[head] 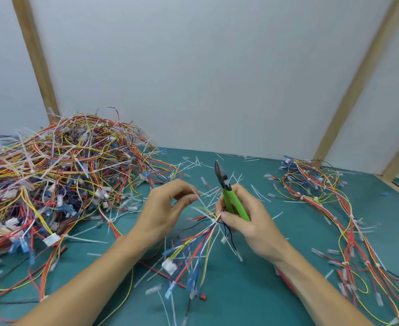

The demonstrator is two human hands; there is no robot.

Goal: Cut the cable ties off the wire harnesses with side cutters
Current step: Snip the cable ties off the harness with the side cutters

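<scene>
My right hand [247,220] grips the green-handled side cutters [227,194], jaws pointing up and away, and also pinches a wire harness [193,252] at its bundled point. The harness's coloured wires and white and blue connectors fan out toward me over the mat. My left hand [167,205] pinches a thin white cable tie [202,203] that runs from its fingertips down to the bundle.
A big tangled heap of harnesses [59,175] fills the left of the teal mat [264,290]. A smaller spread of harnesses [335,212] lies on the right. Cut white tie scraps [193,163] litter the middle. A white wall with wooden battens stands behind.
</scene>
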